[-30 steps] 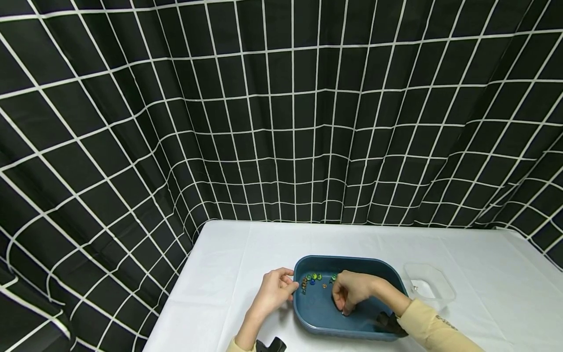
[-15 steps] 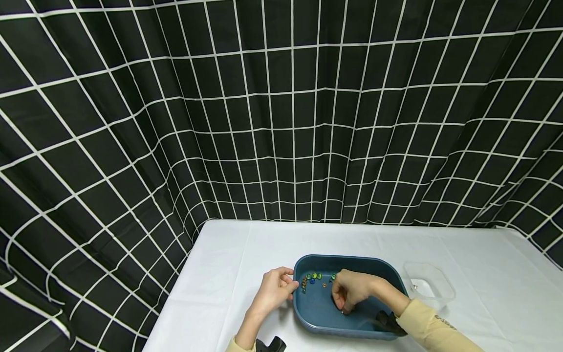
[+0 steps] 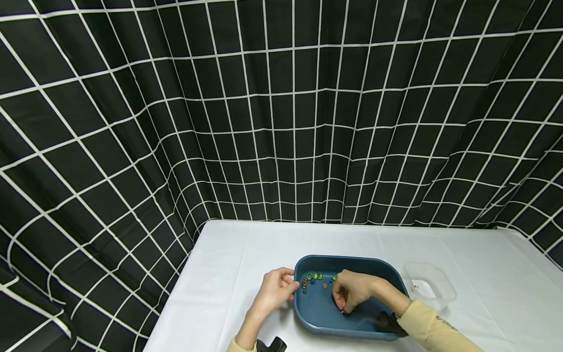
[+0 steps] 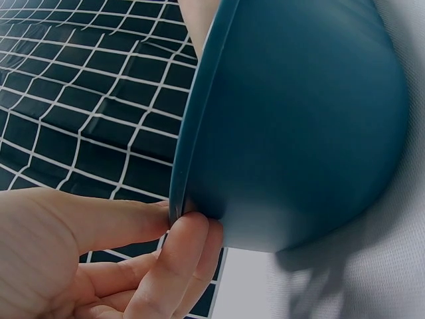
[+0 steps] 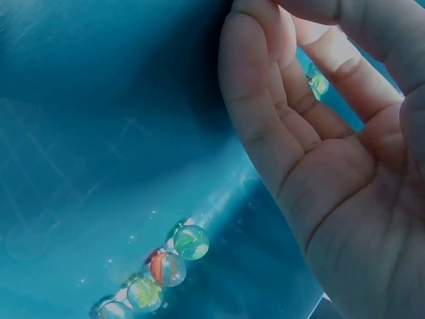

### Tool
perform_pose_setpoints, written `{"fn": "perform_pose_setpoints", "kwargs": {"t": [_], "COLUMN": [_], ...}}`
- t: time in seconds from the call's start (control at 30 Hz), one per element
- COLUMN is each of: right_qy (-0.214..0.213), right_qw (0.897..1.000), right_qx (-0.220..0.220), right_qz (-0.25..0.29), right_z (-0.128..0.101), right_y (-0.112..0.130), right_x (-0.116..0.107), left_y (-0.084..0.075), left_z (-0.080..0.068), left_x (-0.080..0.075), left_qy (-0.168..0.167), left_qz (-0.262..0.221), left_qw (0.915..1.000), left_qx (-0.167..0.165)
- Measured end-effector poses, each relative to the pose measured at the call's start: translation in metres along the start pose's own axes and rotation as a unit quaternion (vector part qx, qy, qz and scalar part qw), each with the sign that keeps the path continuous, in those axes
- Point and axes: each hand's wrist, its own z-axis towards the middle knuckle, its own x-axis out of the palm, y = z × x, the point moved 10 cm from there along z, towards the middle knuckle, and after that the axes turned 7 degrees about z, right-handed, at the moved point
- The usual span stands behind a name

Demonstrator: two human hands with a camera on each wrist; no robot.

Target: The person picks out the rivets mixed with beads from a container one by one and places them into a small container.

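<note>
Left hand [image 3: 273, 292] pinches blue tub [image 4: 292, 119] at rim. Right hand [image 3: 355, 287], fingers curled, pinches small shiny object [image 3: 343, 312] inside; marbles [image 5: 191, 242] lie nearby.

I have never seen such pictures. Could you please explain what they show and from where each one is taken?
There is no machine, only a person working bare-handed. The wide picture is taken from the person's head, the two closer ones from each wrist. A blue tub with glass marbles inside stands on a white table, a clear box beside it. The left hand pinches the tub's rim. The right hand is inside, its fingers seemingly pinching something too small to name.
</note>
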Motion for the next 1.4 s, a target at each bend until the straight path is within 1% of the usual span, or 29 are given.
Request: {"fn": "perform_pose_setpoints", "kwargs": {"t": [0.23,0.33,0.53,0.83,1.0,1.13,1.4], "right_qy": [-0.005,-0.009,-0.014,-0.018,-0.016,-0.014,-0.016], "right_qw": [1.0,1.0,1.0,0.999,0.999,0.999,0.999], "right_qx": [-0.008,-0.004,-0.007,0.012,0.002,-0.01,-0.013], "right_qz": [-0.004,-0.005,-0.02,-0.031,-0.04,-0.045,-0.033], "right_z": [-0.0007,-0.0009,-0.0009,-0.0015,-0.001,-0.001,-0.0021], "right_y": [-0.0033,-0.0053,-0.0023,-0.0029,-0.0022,-0.0004,-0.0006], "right_x": [-0.0024,-0.003,-0.0028,-0.0029,-0.003,-0.0028,-0.0068], "left_y": [0.0003,0.0003,-0.0008,0.0001,0.0009,0.0027,0.0032], "left_z": [0.0002,0.0002,-0.0001,0.0005,0.0014,0.0023,0.0025], "left_x": [0.0,0.0,-0.0004,-0.0006,0.0001,0.0006,0.0006], "left_qy": [-0.001,0.0,0.001,-0.002,-0.001,0.0,0.001], "left_qz": [0.003,0.003,-0.001,0.002,0.004,0.009,0.008], "left_qw": [1.0,1.0,1.0,1.0,1.0,1.0,1.0], "left_qx": [0.001,0.001,0.001,0.002,0.004,-0.004,-0.003]}}
